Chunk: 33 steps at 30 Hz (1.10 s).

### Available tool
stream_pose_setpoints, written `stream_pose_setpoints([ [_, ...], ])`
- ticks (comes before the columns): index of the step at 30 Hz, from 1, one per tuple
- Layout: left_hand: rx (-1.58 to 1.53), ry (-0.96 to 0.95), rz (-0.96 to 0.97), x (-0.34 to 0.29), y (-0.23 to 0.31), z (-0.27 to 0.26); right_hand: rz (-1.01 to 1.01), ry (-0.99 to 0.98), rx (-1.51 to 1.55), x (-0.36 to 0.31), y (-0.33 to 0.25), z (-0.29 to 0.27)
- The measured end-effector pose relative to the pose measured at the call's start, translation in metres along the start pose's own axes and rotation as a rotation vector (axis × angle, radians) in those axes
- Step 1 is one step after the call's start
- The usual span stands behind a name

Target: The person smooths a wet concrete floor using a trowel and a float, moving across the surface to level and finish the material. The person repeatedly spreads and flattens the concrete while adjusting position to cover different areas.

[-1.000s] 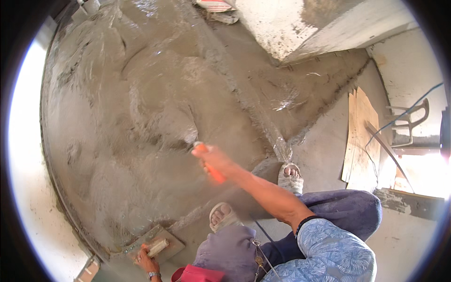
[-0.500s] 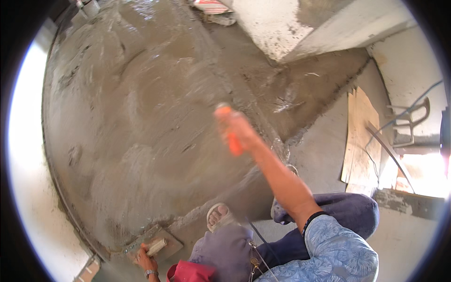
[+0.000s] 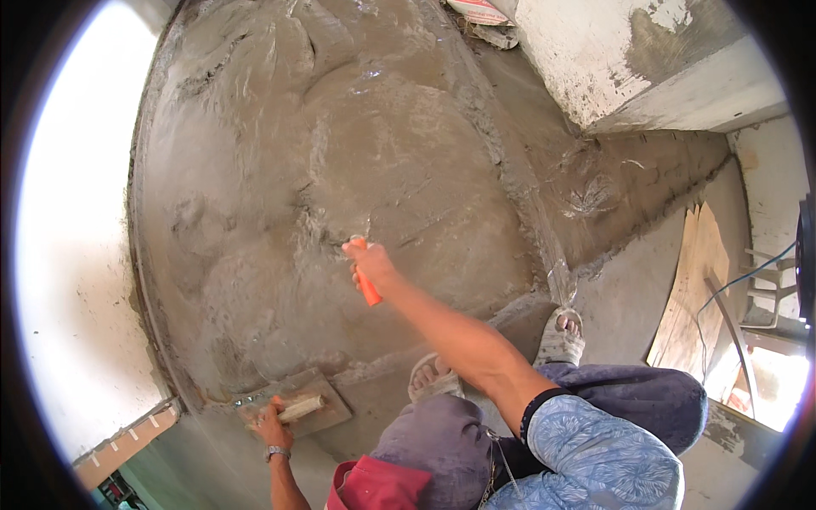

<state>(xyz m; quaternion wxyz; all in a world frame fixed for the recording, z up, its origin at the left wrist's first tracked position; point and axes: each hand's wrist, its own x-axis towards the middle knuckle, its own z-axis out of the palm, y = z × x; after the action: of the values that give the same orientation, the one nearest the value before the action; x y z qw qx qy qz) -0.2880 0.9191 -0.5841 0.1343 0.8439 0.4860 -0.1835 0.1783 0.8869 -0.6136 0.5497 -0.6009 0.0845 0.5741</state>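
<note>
My right hand (image 3: 376,267) is closed round the orange handle (image 3: 369,287) of a trowel, held over the wet grey mortar (image 3: 408,187). The trowel's blade is hard to make out against the mortar. Low on the left, my left hand (image 3: 274,421) grips a flat plastering float (image 3: 334,413) at the end of its pale handle (image 3: 301,408). The float lies at the near edge of the mortar. Ridges and smears mark the mortar's surface around the trowel.
My sandalled feet (image 3: 563,336) stand at the mortar's near edge. A white wall (image 3: 85,280) bounds the left side. A plastered block (image 3: 586,64) rises at the far right. Wooden boards (image 3: 693,285), a cable (image 3: 748,274) and a chair (image 3: 769,289) are on the right.
My right hand has moved left and nearer with the trowel. The view has shifted, and both feet now show. My left hand stays at the float.
</note>
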Motion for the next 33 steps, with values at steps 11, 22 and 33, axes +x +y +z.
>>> stream_pose_setpoints([
  [11, 0.002, -0.005, 0.024, 0.007, -0.007, 0.009, -0.261, 0.14, 0.082, -0.078, -0.059, -0.135],
  [22, 0.015, -0.025, 0.011, 0.007, 0.011, -0.006, -0.391, 0.22, 0.279, -0.092, -0.084, -0.204],
  [33, -0.012, -0.025, 0.004, 0.006, 0.002, -0.003, 0.051, -0.07, -0.032, -0.04, 0.03, -0.045],
])
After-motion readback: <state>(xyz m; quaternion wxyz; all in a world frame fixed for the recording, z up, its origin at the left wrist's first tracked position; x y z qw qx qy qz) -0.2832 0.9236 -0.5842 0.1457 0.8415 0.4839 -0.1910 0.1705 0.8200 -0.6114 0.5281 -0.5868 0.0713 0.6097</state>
